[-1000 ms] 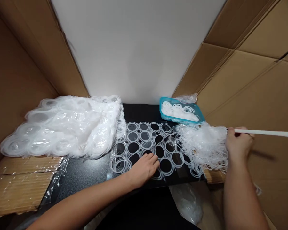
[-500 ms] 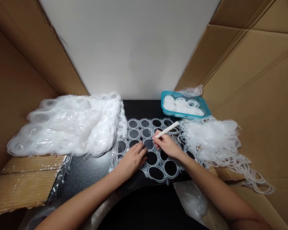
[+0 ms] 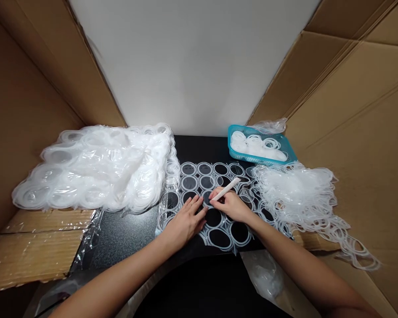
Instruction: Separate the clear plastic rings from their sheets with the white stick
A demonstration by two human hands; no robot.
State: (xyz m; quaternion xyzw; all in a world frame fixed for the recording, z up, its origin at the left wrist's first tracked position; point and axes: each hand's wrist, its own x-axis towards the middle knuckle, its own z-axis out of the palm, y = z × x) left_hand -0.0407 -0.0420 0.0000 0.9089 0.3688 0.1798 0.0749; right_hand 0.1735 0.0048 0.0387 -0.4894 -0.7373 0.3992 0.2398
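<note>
The right hand's (image 3: 230, 204) fingers hide the lower tip of the pinched white stick (image 3: 226, 189) above the ring sheet (image 3: 213, 182) (translucent, circle-patterned), where the left hand (image 3: 185, 221) lies spread.

White stick (image 3: 224, 190) now over ring sheet (image 3: 231, 232)

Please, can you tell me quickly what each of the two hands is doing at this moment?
Left hand: open, pressed on the sheet of rings, holding nothing visible.
Right hand: closed around a white stick.
</note>
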